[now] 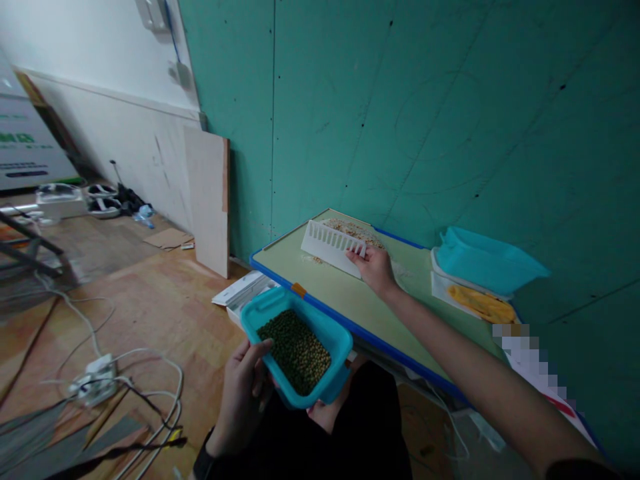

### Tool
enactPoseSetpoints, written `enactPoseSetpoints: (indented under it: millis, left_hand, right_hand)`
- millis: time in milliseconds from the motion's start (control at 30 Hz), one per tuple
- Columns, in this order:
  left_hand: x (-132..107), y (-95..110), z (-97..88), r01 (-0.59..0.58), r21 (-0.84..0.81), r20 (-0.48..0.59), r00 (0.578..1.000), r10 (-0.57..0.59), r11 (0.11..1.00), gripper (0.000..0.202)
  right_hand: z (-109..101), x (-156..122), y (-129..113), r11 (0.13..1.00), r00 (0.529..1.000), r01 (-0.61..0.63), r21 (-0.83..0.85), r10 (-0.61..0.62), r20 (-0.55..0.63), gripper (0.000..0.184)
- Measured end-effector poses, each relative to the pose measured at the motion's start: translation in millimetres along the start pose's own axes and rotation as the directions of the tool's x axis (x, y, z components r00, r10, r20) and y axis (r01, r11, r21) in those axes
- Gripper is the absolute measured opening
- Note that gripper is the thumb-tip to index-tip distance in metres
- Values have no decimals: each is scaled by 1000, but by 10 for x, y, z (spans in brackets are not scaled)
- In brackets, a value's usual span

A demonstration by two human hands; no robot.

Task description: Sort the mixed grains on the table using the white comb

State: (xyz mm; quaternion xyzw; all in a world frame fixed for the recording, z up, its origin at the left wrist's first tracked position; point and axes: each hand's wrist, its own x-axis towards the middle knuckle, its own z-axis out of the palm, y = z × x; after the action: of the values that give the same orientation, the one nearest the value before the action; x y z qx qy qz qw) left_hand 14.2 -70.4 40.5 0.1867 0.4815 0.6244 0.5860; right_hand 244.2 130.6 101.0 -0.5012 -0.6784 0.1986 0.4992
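My left hand (243, 393) grips the near rim of a teal plastic basket (330, 337) filled with small dark green beans (295, 350), holding it over my lap just off the table's front edge. My right hand (374, 265) reaches across the table and pinches the edge of a white slotted plastic tray (327, 245), which stands tilted on its side. Pale grains (355, 231) lie piled on the table behind that tray.
The green table (345, 297) has a blue rim and stands against a teal wall. A teal container (487, 260) rests on white trays with a yellow item (480, 303) at the right. White boxes (243, 290), cables and a power strip (95, 380) lie on the wooden floor.
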Motion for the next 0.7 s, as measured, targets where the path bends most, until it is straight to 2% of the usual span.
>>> enactPoseSetpoints:
  millis: [233, 367, 700]
  left_hand:
    - [24, -28, -15, 6, -27, -24, 1000, -6, 1000, 36]
    - [46, -53, -38, -3, -26, -16, 1000, 2, 1000, 29]
    - [-4, -21, -15, 16, -61, -4, 1000, -16, 998, 34]
  right_hand:
    - [34, 8, -14, 1000, 1000, 10, -25, -9, 30, 23]
    - [39, -46, -44, 999, 999, -25, 42, 23, 33, 23]
    - [40, -160, -118, 988, 994, -77, 135, 66, 83, 30]
